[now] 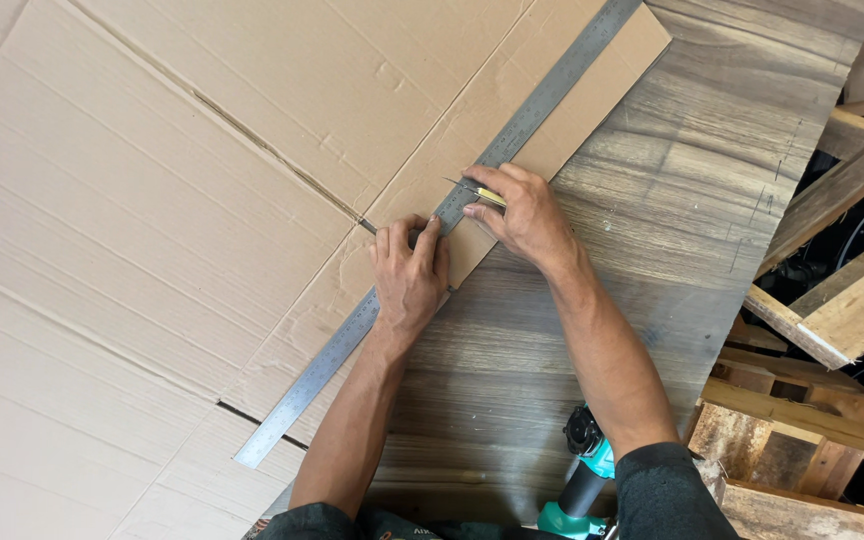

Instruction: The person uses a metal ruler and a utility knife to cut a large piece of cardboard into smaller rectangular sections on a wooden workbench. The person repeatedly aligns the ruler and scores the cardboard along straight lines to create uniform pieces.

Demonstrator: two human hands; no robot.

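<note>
Cardboard, flattened into a large sheet, covers most of the wooden tabletop, with a long steel ruler laid slantwise across its near edge. Left hand lies flat on the ruler, fingers together and pressing it down onto the sheet. Right hand is curled around a small yellow utility knife, its blade set against the ruler's edge just beside the left fingertips. No containers show; a teal power tool sits near the person's body.
</note>
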